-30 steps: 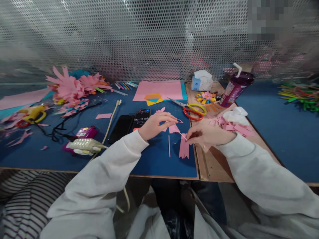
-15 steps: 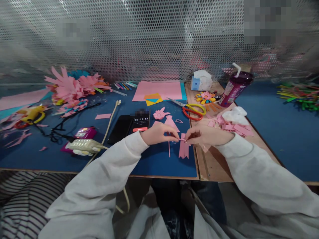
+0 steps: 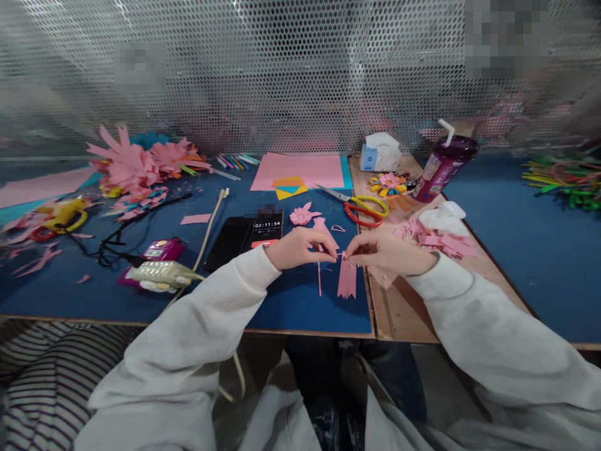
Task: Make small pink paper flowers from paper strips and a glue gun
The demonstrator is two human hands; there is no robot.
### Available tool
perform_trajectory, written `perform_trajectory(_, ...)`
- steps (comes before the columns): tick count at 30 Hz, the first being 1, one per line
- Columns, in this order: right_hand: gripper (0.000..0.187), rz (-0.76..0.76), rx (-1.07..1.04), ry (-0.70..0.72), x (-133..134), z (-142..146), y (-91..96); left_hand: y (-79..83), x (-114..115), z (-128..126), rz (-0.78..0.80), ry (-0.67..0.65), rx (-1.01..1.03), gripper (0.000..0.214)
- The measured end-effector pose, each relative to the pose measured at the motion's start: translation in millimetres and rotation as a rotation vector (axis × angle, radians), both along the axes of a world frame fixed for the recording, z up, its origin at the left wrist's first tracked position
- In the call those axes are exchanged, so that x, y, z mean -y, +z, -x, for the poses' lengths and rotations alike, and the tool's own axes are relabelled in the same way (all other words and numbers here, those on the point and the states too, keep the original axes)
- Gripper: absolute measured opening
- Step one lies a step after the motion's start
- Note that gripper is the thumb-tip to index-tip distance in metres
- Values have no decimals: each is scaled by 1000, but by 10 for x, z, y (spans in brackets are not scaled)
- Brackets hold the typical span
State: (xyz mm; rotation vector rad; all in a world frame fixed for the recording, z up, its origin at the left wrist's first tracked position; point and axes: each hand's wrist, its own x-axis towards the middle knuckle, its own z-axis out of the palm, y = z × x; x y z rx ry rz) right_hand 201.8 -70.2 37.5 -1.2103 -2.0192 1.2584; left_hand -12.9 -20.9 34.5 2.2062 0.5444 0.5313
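Observation:
My left hand (image 3: pixel 303 248) pinches one end of a narrow pink paper strip (image 3: pixel 340 255). The strip's other end is between the thumb and fingers of my right hand (image 3: pixel 387 252), where it looks curled; the fingertips hide part of it. Just below lie pink paper pieces with notched ends (image 3: pixel 347 282) on the blue table. A thin pink strip (image 3: pixel 320 279) lies to their left. Beyond my hands are a pink paper flower (image 3: pixel 303 215), a pink paper piece (image 3: pixel 323 227) and a small pink paper loop (image 3: pixel 338 228).
Scissors (image 3: pixel 364 207) with red and yellow handles lie behind my right hand. Phones (image 3: pixel 228 243) and a power strip (image 3: pixel 162 275) are to the left. At the right stand a purple bottle (image 3: pixel 441 166) with a straw and a tissue box (image 3: pixel 379 156). Pink scraps (image 3: pixel 448 243) lie nearby.
Both hands have risen slightly, away from the table's front edge. The strip between them now looks shorter and more curled at my right fingertips.

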Motion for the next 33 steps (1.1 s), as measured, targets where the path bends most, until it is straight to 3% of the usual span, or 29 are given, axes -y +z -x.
perform_trajectory(3, 16, -14, -72, -45, 16, 30, -6, 10, 17, -5, 18, 46, 1, 8)
perform_trajectory(9, 21, -147, -276, -290, 22, 143, -134, -12, 49, -37, 23, 235, 126, 8)
perform_trajectory(14, 22, -158, -441, -409, 80, 265, -206, -62, 91, -98, 153, 352, 284, 13)
perform_trajectory(21, 24, -85, -500, -528, 127, 344, -213, -90, 149, -144, 249, 388, 339, 16)
perform_trajectory(33, 25, -68, -533, -562, 137, 372, -264, -129, 171, -146, 307, 398, 330, 19)
